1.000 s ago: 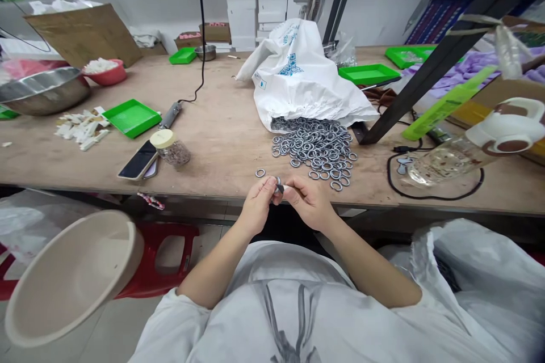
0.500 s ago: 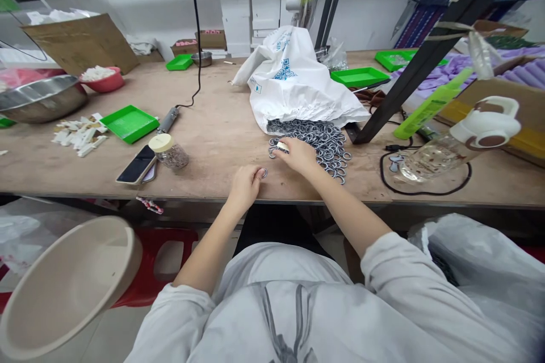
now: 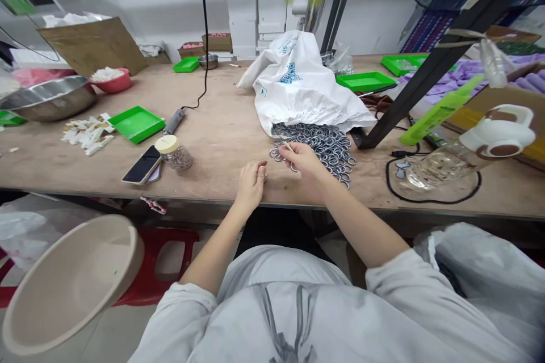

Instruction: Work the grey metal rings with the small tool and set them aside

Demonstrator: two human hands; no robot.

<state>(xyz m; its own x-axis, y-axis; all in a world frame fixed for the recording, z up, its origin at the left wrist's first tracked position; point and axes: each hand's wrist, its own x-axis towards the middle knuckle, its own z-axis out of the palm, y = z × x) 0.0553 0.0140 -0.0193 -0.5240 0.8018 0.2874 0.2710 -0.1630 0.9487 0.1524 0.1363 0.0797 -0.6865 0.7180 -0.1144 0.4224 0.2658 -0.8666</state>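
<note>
Silver rings (image 3: 323,144) — green tray (image 3: 137,123)

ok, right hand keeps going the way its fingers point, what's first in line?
The right hand points up and left, at the near-left edge of the pile of metal rings. It would likely meet those rings first, then the white bag behind; depth is unclear.

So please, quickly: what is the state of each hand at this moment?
Left hand: resting on the table edge, fingers curled on a single metal ring.
Right hand: at the pile of metal rings, pinching something small; what exactly cannot be told.
</note>
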